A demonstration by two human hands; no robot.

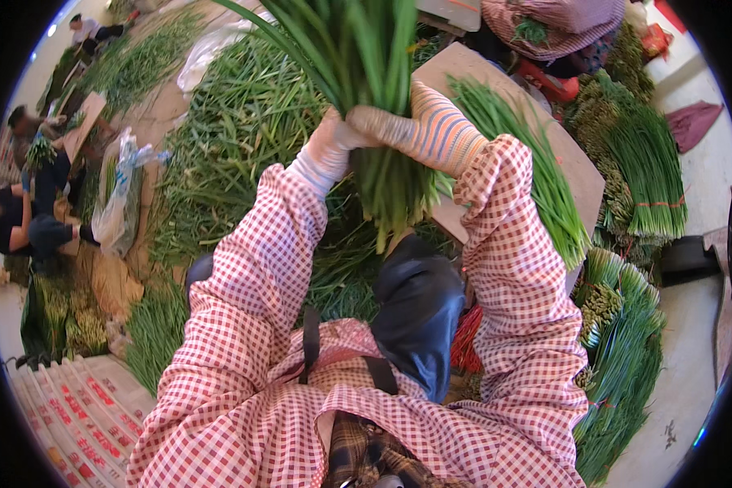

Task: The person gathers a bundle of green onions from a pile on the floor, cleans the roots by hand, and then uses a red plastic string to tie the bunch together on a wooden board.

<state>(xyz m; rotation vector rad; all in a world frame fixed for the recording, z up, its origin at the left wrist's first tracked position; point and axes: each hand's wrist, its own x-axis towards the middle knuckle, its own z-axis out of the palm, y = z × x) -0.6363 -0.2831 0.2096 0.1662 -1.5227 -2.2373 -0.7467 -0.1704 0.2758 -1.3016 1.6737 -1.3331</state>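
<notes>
A thick bunch of long green leaves (381,67), which look like garlic chives, is raised in front of me and slightly blurred. My left hand (332,143), in a striped knit glove, grips it from the left. From the other side my right hand (430,128), gloved the same way, wraps its middle, thumb across the front. Paler leaf ends (396,207) hang below both hands. Right of the bunch, a flat board (442,64) carries a loose row of the same greens (524,171). A big heap of loose leaves (238,122) lies beyond my left arm.
Tied bundles (653,165) and further bundles (628,360) line the right side. Red ties (466,341) hang by my knee (418,305). A clear plastic bag (119,201) stands at left, near seated people (30,213). A printed woven sack (79,421) lies lower left.
</notes>
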